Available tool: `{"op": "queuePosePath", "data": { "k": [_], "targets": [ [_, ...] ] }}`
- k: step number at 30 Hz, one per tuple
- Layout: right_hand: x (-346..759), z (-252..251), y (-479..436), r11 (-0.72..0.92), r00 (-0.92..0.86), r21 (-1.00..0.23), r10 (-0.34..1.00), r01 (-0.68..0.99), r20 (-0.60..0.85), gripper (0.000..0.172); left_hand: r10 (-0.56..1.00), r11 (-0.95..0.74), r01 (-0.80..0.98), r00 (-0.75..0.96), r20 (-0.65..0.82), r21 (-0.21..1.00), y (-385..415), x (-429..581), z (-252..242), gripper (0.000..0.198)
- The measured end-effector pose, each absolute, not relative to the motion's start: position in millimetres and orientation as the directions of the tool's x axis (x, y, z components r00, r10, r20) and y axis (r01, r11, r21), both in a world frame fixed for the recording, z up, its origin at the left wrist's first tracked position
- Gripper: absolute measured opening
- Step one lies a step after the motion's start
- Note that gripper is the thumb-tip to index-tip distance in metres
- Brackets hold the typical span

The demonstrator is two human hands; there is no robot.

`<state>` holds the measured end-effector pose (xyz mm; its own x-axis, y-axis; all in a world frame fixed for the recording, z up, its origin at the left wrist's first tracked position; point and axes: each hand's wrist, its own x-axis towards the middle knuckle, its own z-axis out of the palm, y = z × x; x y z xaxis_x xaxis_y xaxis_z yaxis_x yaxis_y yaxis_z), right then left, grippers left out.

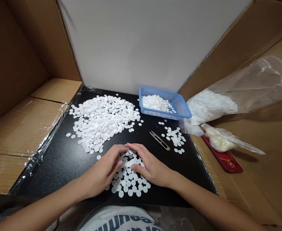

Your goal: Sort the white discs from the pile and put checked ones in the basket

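Observation:
A small spread of white round discs (pixel 128 183) lies on the black tabletop right in front of me. My left hand (pixel 107 168) curves around its left side, the thumb apart from the fingers. From the right, my right hand (pixel 150 165) cups the same discs, its thumb resting over some of them. The fingertips of both hands meet or nearly meet at the far side. Neither hand grips anything that I can see; some discs are hidden under the palms. Beyond, to the left, is a large heap of the same white discs (pixel 104 118).
Thread snips (pixel 159 140) lie right of centre beside a small group of discs (pixel 175 138). A blue basket (pixel 181 107) with discs stands at the back. On cardboard at right are a clear bag of discs (pixel 210 104), a knotted bag (pixel 220 139) and a red case (pixel 227 162).

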<state>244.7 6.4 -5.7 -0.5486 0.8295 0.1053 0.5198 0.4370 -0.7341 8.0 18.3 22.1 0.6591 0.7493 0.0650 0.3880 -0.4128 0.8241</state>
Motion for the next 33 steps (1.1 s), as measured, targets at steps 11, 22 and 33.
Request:
{"op": "queuePosePath", "data": {
  "k": [11,22,33],
  "targets": [
    [259.8,-19.5,-35.5,0.624,-0.644,-0.393,0.759,0.675,0.099,0.145,0.654,-0.708,0.557,0.749,0.104,0.435,-14.2,-14.8,-13.6,0.13],
    [230.5,-35.8,2.6,0.66,-0.625,-0.448,0.74,0.603,0.249,0.122,0.665,-0.711,0.514,0.714,0.22,0.479,12.2,11.2,-27.3,0.098],
    [250.1,-18.0,-8.0,0.534,-0.567,-0.573,0.811,0.621,0.141,0.096,0.824,-0.415,0.472,0.557,0.102,0.778,15.7,3.6,8.2,0.047]
  ]
}}
